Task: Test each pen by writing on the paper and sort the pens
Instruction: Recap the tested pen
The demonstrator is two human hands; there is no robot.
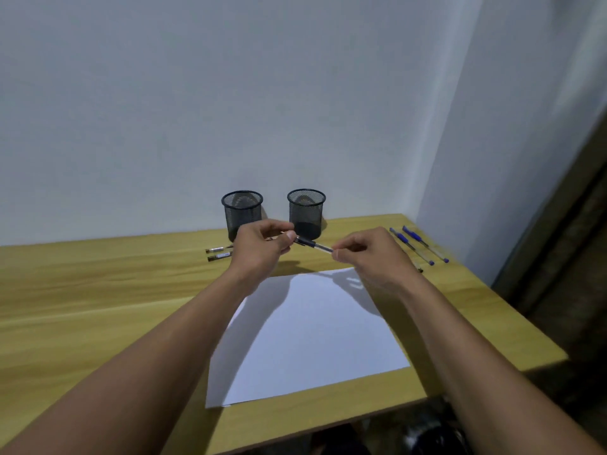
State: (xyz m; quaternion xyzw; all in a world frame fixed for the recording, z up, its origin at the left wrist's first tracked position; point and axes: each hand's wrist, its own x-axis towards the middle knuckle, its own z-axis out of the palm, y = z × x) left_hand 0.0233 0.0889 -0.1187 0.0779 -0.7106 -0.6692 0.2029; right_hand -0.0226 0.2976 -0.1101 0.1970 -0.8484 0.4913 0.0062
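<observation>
Pen being tested: a black pen (313, 245) with a dark grip and a clear barrel is being held level in the air, just beyond the far edge of the paper and in front of the right cup.
Left hand (259, 251): it is pinching the dark end of the black pen between thumb and curled fingers.
Right hand (371, 257): it is pinching the clear end of the black pen at its fingertips, with the other fingers curled in.
Paper (312, 330): a white sheet is lying flat on the table near the person, under both forearms, which are casting shadows across it.
Cups: a left cup (242, 213) and a right cup (307, 210), both black mesh, are standing upright side by side but apart, near the wall.
Pens at left: two clear pens (219, 252) are lying side by side on the table beside the left cup.
Pens at right: blue pens (418, 246) are lying in a row near the table's far right corner; one more pen is partly hiding behind the right hand.
In the way: the left hand is covering the base of the left cup and the inner ends of the two clear pens.
Surface: a light wooden table (98, 290) with visible grain is running up to the wall.
Room: a plain pale wall (230, 93) is meeting a second wall in a corner at the right; something dark is standing at the far right edge, too dim to identify.
</observation>
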